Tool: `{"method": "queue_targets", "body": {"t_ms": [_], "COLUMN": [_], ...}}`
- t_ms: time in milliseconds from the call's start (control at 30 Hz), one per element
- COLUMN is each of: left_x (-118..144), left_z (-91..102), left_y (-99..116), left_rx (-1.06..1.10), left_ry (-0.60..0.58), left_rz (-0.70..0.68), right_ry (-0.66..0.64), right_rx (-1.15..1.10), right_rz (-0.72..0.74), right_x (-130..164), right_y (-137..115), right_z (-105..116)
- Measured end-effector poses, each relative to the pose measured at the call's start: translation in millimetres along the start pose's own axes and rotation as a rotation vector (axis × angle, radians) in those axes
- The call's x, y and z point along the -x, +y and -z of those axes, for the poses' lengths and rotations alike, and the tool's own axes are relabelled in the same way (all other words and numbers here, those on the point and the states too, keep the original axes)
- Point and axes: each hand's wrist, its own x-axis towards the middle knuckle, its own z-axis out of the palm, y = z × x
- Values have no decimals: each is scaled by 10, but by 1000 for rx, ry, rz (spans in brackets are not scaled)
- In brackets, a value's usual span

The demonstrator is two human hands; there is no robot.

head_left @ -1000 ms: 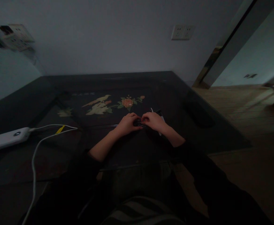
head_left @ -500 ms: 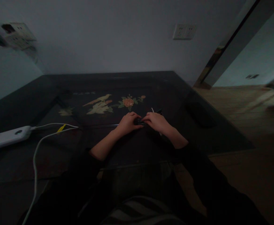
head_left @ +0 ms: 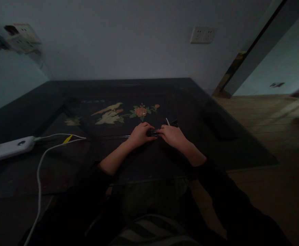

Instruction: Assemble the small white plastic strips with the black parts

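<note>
My left hand [head_left: 140, 133] and my right hand [head_left: 173, 135] meet over the middle of a dark table [head_left: 216, 143]. Between their fingertips sits a small dark object [head_left: 154, 132], and both hands grip it. The room is dim, so I cannot tell what the object is. A thin white stick [head_left: 167, 121] and another dark piece [head_left: 174, 122] poke out just behind my right hand. Both forearms are bare up to black sleeves.
A painted bird-and-flower panel [head_left: 124, 112] lies under the table's glass beyond my hands. A white power strip [head_left: 7, 150] with white cables [head_left: 40, 164] lies at the left. Wall sockets [head_left: 203, 35] are on the back wall. Wooden floor and a doorway open to the right.
Both hands stay on the small dark object. My right hand has shifted slightly, now covering most of the white stick. The view drifted a little.
</note>
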Motion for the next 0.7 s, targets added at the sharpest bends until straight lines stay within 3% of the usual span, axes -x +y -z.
{"method": "queue_targets", "body": {"t_ms": [700], "left_x": [9], "left_z": [-34], "left_y": [-38], "left_rx": [-39], "left_ry": [10], "left_rz": [-31], "right_ry": [-39], "right_rx": [105], "right_rz": [72], "right_x": [40], "right_y": [-104], "right_z": [23]}}
